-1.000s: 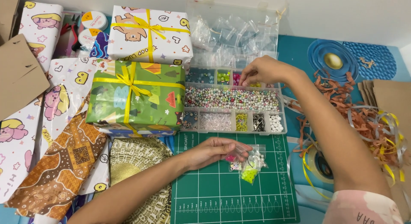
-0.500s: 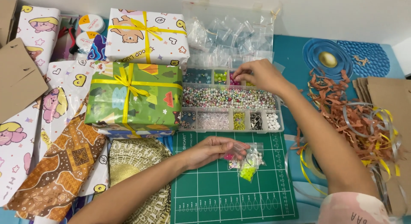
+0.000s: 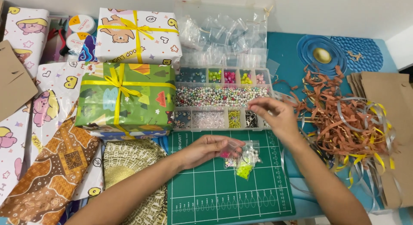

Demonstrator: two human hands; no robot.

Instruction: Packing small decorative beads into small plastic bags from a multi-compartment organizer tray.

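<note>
Wrapping paper (image 3: pixel 43 104): sheets lay spread over the far left, cartoon prints plus a brown patterned one.
Gifts: a green box (image 3: pixel 124 98) with a yellow ribbon sat left of the bead tray, a white box (image 3: pixel 137 35) behind it.
Left hand (image 3: pixel 208 149): pinched on a small clear baggie (image 3: pixel 232 151) with pink beads in it, just over the green mat (image 3: pixel 228 182).
Other baggies (image 3: pixel 246 162): touching the held one, white beads and neon yellow ones inside.
Handling: the baggie looked feather-light, floppy and slick, so I'd guess it's best gripped at the top edge by the opening, or the beads spill.
Bead tray (image 3: pixel 221 98): open, between the gifts and the ribbon scraps, its lid full of empty baggies.
Right hand (image 3: pixel 275 115): over the tray's front right corner, fingertips pinched together; couldn't tell if a bead was in there.
Ribbon scraps (image 3: pixel 344 121): brown, silver and yellow tangle on the right.
</note>
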